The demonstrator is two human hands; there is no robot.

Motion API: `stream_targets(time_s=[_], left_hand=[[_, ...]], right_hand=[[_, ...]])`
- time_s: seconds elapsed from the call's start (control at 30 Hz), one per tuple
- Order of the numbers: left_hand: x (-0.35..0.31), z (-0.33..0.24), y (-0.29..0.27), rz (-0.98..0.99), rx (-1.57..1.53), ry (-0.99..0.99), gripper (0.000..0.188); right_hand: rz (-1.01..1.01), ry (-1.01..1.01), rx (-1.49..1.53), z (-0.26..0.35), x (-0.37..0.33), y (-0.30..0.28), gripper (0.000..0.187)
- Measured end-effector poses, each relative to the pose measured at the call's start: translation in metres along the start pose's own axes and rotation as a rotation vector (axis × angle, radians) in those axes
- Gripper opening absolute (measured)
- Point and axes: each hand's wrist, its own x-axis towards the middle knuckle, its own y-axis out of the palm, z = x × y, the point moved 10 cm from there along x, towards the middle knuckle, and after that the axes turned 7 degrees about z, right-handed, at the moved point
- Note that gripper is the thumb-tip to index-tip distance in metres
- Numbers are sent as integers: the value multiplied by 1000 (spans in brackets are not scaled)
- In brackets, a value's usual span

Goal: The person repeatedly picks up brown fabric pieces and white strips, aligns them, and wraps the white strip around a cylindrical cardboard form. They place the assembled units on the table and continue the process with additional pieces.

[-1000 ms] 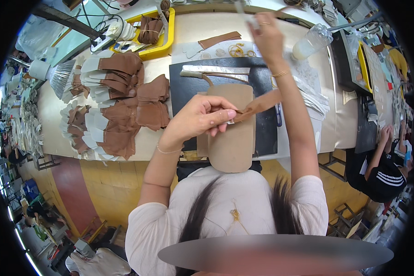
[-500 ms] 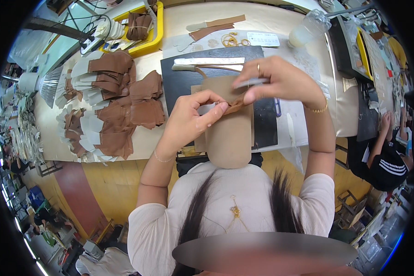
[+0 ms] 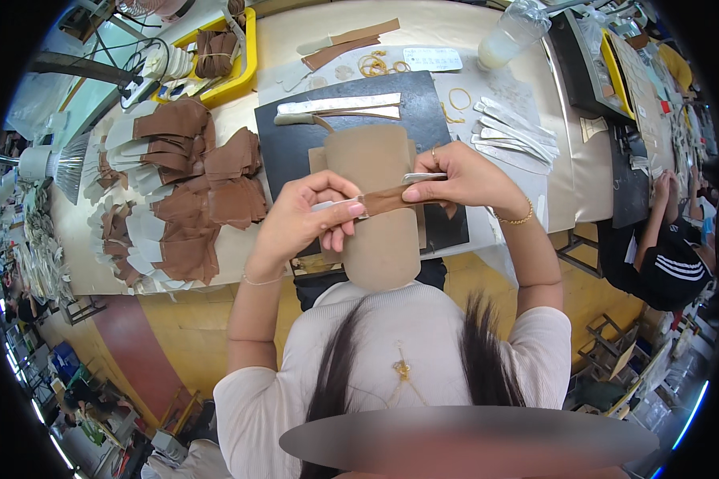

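Pulling too hard could tear the brown strip [image 3: 386,201], which is pinched by the left hand [image 3: 307,214] and the right hand [image 3: 473,181] above the tan piece [image 3: 381,254].

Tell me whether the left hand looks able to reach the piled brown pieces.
Probably yes: the piled brown pieces lie near, nothing standing between, but the left hand would likely have to release the brown strip.

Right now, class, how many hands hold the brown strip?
2: the left hand pinches the brown strip toward its left end; the right hand grips it farther right.
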Motion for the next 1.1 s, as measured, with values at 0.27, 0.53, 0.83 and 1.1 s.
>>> stream_targets(time_s=[0.27,0.53,0.83,1.1], left_hand=[[-16,21,-26,19,-186,-17,25],[-15,12,-20,-45,-178,56,17],[-17,14,-26,-95,-194,123,19],[-19,17,-34,-132,-205,175,19]], right_hand=[[-637,-184,-232,0,-39,-61,28],[-373,-336,98,44,-42,-15,19],[-390,-383,-73,78,-26,26,12],[-421,-297,-420,84,-5,41,18]])
